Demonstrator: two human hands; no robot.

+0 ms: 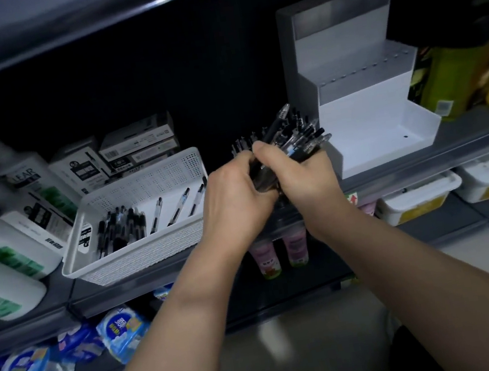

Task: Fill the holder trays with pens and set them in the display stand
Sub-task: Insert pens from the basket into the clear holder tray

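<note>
A bundle of black-and-clear plastic click pens (296, 137) sits mid-air above the dark shelf edge (422, 160), between basket and stand. The right hand (301, 174) is curled round its middle, and the left hand (235, 193) grips its near end. The pens look light, stiff and smooth, and likely to slide apart, so a full grasp round the barrels suits. To the left, a white perforated plastic basket (140, 259) holds more loose pens (120, 228). To the right, the white stepped display stand (385, 121) shows no tray yet.
</note>
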